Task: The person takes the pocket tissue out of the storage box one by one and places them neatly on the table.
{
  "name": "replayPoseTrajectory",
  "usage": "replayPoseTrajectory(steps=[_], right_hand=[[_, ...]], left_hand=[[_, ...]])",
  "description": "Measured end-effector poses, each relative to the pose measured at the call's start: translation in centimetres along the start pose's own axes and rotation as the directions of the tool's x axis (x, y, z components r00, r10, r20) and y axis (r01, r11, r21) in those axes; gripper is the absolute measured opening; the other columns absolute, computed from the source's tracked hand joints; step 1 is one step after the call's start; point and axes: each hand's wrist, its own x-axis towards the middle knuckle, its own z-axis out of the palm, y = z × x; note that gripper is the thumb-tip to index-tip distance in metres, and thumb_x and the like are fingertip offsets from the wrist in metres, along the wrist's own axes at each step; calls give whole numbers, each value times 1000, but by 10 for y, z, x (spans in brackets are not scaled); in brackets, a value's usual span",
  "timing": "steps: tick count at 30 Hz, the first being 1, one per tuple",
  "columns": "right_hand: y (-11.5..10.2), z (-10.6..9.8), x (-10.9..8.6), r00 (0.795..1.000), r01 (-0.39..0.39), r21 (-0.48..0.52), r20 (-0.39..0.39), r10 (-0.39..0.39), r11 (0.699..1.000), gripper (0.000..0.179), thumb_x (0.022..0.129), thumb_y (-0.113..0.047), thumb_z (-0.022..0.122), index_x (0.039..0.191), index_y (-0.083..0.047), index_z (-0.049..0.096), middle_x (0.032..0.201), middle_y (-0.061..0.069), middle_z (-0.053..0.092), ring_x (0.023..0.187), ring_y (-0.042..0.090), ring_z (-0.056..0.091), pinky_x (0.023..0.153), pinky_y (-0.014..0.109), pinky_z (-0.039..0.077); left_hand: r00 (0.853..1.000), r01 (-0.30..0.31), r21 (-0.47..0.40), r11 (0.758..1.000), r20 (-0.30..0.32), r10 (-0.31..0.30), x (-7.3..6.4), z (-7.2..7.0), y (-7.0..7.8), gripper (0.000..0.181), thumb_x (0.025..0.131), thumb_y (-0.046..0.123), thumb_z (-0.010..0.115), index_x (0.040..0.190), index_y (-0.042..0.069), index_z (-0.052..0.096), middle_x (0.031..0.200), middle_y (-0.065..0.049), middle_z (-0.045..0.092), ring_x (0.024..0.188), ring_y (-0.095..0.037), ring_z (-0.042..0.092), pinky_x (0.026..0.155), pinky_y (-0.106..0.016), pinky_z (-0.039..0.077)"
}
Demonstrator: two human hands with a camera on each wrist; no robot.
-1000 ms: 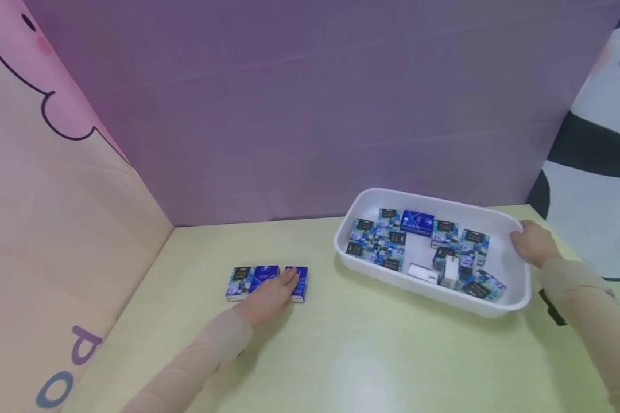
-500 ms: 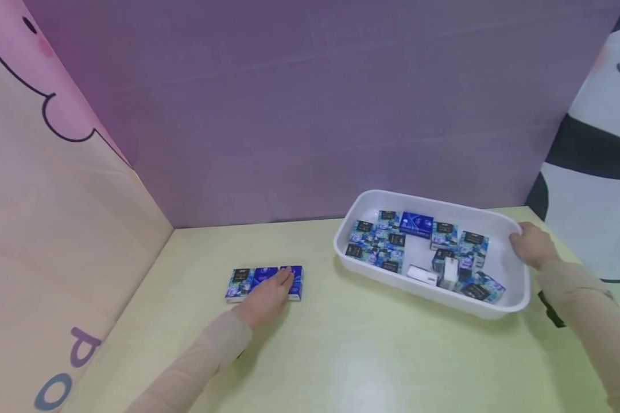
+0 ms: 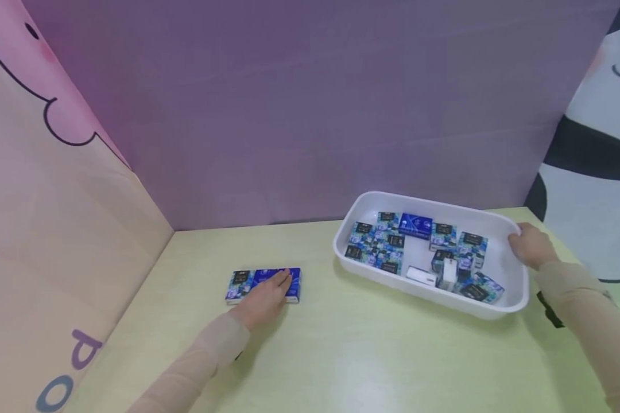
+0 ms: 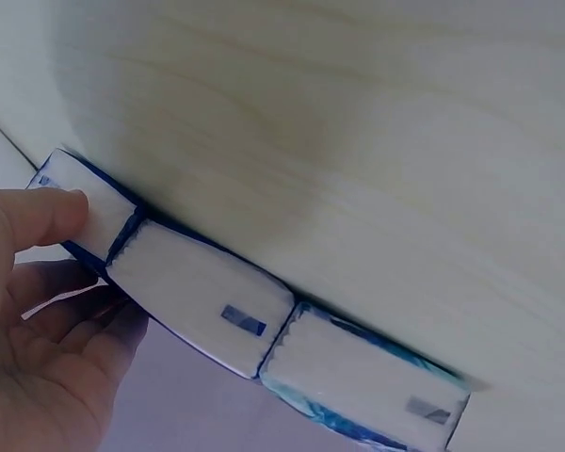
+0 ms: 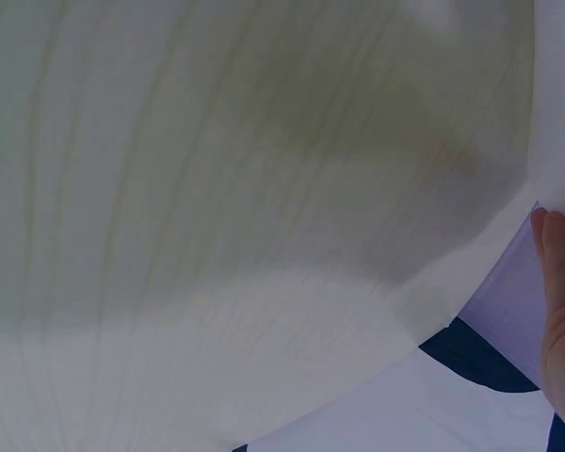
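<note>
My left hand (image 3: 264, 297) holds a blue tissue pack (image 3: 295, 287) on the table, its thumb against the near white end and its fingers over the top. To its left, a second blue tissue pack (image 3: 263, 275) and a floral tissue pack (image 3: 239, 285) complete a side-by-side row. In the left wrist view the white ends of the middle pack (image 4: 202, 292) and floral pack (image 4: 367, 381) face the camera. At the other side, my right hand (image 3: 534, 246) grips the right end of a white plastic tray (image 3: 439, 299), fingers at its rim.
Inside the tray are several floral tissue packs (image 3: 363, 232), a blue pack (image 3: 415, 225) at the back and white-sided packs (image 3: 421, 276). A purple backdrop (image 3: 289, 115) stands behind the table (image 3: 341, 355). A small black object (image 3: 550, 311) lies under the right forearm.
My left hand has slid the right-hand blue tissue pack leftward, closing the gap to the middle pack. The right hand keeps its grip on the tray, which stays in place.
</note>
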Motion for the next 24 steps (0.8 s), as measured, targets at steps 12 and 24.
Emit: replayPoseTrajectory(steps=[12, 24], right_hand=[[-3, 5, 2, 999, 37, 1, -40, -37, 999, 52, 90, -15, 30, 123, 26, 27, 106, 41, 44, 91, 52, 51, 80, 58, 46], [0, 2, -1, 999, 27, 0, -27, -27, 1000, 52, 92, -15, 29, 124, 25, 27, 106, 41, 45, 91, 51, 51, 81, 59, 45]], left_hand=[[1000, -11, -21, 1000, -24, 10, 2, -10, 7, 49, 88, 14, 60, 131, -5, 45, 139, -19, 42, 128, -31, 41, 105, -40, 38], [953, -302, -104, 948, -54, 298, 69, -67, 86, 37, 88, 13, 58, 125, 5, 55, 125, -9, 58, 111, -20, 58, 95, -29, 48]])
